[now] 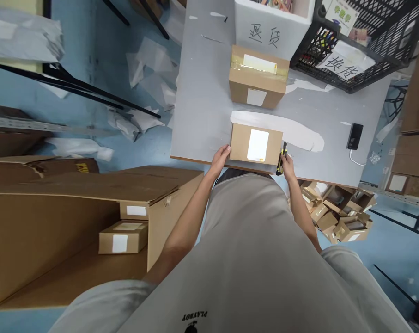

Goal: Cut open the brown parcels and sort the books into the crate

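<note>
A small cardboard box (240, 143) with a white label lies at the near edge of the grey table (202, 92). My left hand (222, 156) grips the box's left end, fingers curled onto it. My right hand (287, 164) is at the box's right end, closed round a yellow and black utility knife (282, 158) held upright against the box's side. A second, larger taped cardboard box (258, 76) stands farther back on the table.
A white bin (264, 27) with handwriting and a black crate (365, 41) stand at the table's far side. A black phone (355, 136) on a cable lies right. A big open carton (74, 222) with small boxes sits left on the floor; opened boxes (337, 212) are piled right.
</note>
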The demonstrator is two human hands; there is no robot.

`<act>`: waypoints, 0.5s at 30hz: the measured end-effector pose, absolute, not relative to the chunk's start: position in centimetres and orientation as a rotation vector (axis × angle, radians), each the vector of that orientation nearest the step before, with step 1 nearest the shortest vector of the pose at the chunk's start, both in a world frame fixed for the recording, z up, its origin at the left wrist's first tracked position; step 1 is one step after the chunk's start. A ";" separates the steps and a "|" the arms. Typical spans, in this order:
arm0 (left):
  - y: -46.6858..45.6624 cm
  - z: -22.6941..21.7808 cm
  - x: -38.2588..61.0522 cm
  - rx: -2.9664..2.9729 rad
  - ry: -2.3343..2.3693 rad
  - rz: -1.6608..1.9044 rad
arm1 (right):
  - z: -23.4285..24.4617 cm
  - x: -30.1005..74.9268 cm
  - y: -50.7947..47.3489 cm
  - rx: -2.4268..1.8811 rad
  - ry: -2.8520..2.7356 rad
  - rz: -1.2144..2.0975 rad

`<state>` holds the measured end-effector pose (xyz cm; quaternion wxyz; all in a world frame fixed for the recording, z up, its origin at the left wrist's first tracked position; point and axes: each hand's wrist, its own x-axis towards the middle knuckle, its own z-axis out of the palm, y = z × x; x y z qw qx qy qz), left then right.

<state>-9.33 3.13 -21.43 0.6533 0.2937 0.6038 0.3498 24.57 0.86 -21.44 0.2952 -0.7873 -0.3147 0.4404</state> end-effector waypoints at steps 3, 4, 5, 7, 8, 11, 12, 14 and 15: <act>3.2 -20.6 -9.3 0.673 1.356 0.800 | -20.4 23.9 0.0 -2.045 -0.834 1.168; 3.2 -20.3 -9.4 0.708 1.360 0.811 | -19.8 24.0 -0.2 -2.031 -0.833 1.162; 3.3 -20.0 -9.5 0.752 1.351 0.823 | -19.2 24.1 -0.2 -2.017 -0.837 1.150; 3.5 -19.2 -9.8 0.851 1.315 0.840 | -17.8 24.3 -0.2 -1.978 -0.861 1.106; 3.6 -18.7 -9.9 0.900 1.306 0.843 | -17.1 24.5 -0.1 -1.958 -0.872 1.081; 3.5 -17.4 -10.3 1.014 1.349 0.832 | -15.2 24.7 0.3 -1.931 -0.900 1.016; 3.4 -17.0 -10.5 1.042 1.369 0.830 | -14.7 24.7 0.5 -1.938 -0.911 0.999; 3.3 -16.5 -10.7 1.092 1.399 0.815 | -14.2 24.4 0.7 -1.966 -0.938 0.979; 3.2 -16.4 -10.9 1.113 1.410 0.800 | -14.2 24.2 0.8 -1.984 -0.951 0.981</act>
